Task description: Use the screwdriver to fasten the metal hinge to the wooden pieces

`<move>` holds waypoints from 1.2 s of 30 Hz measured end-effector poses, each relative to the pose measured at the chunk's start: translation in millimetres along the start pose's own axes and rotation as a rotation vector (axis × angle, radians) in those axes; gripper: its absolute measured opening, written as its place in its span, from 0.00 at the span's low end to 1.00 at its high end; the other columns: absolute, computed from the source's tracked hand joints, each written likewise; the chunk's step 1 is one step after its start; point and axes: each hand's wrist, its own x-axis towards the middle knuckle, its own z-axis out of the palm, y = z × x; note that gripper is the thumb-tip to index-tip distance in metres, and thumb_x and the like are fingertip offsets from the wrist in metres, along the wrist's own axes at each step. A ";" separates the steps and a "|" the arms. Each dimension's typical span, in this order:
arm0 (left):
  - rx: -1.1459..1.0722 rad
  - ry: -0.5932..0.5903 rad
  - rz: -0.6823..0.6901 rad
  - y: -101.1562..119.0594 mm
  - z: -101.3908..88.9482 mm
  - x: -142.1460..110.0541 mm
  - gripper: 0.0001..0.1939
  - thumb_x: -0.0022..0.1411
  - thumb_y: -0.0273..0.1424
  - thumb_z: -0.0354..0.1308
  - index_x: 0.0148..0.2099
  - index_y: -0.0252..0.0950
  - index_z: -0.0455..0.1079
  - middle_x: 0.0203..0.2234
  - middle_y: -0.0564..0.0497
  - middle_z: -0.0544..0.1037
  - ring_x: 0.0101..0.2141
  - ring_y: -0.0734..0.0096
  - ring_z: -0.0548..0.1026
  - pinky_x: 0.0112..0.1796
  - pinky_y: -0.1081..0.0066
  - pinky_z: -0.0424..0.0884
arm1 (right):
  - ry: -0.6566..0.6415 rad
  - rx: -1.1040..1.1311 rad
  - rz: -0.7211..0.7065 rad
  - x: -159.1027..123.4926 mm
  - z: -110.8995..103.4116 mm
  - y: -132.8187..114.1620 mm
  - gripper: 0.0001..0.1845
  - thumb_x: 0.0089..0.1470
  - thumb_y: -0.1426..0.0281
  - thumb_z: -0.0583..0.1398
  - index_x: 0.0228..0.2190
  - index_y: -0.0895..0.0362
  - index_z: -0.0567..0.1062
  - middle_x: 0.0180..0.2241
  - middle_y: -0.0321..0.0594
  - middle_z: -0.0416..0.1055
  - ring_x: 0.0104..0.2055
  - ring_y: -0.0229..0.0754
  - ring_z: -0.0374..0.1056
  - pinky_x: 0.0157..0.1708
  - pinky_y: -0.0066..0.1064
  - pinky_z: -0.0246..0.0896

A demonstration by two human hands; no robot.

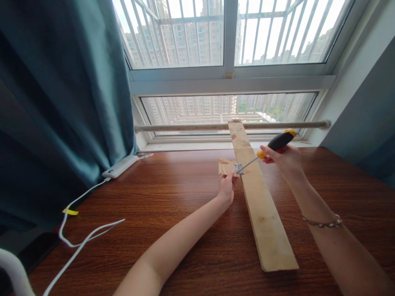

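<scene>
A screwdriver (279, 140) with a black and yellow handle is gripped in my right hand (286, 161). Its metal shaft slants down to the left, and the tip meets a small metal hinge (239, 167). That hinge spans a long pale wooden board (262, 205) and a short wooden piece (226, 166) at its left edge. My left hand (227, 187) has its fingers closed at the near edge of the short piece, by the hinge. Whether those fingertips also pinch a screw is too small to tell.
Under the board lies a brown wood-grain table (173, 197). The board's far end reaches a horizontal rail (191, 127) before the window. At left are a white power strip (120, 166), a white cable (83, 242) with a yellow tag (70, 212), and a blue curtain (92, 82).
</scene>
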 end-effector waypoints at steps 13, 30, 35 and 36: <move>0.020 0.005 0.004 0.6 1.0 2.1 0.09 0.51 0.23 0.59 0.37 0.34 0.72 0.33 0.48 0.78 0.33 0.73 0.75 0.37 0.73 0.68 | 0.037 0.176 -0.087 -6.3 1.3 -7.9 0.18 0.34 0.62 0.70 0.23 0.63 0.74 0.18 0.38 0.72 0.15 0.38 0.67 0.13 0.26 0.65; -0.081 -0.040 -0.052 0.0 -0.4 0.4 0.09 0.51 0.21 0.58 0.37 0.33 0.71 0.32 0.48 0.78 0.30 0.74 0.74 0.34 0.73 0.70 | -0.147 -1.076 -0.119 52.8 -56.6 34.1 0.23 0.45 0.59 0.61 0.39 0.63 0.68 0.31 0.53 0.72 0.36 0.55 0.69 0.32 0.37 0.62; -0.081 -0.047 -0.054 -0.1 -0.9 1.8 0.09 0.52 0.21 0.58 0.37 0.33 0.71 0.32 0.47 0.78 0.30 0.73 0.74 0.35 0.72 0.71 | -0.535 -1.250 0.001 59.6 -39.6 97.3 0.23 0.48 0.60 0.58 0.42 0.64 0.68 0.39 0.58 0.71 0.41 0.55 0.69 0.35 0.35 0.61; -0.082 -0.051 -0.051 -0.3 -1.0 2.2 0.10 0.52 0.20 0.57 0.38 0.33 0.71 0.32 0.47 0.78 0.30 0.73 0.74 0.35 0.72 0.71 | -0.572 -1.250 0.021 58.5 -37.3 106.7 0.23 0.48 0.61 0.58 0.42 0.63 0.68 0.39 0.57 0.71 0.42 0.55 0.69 0.35 0.35 0.61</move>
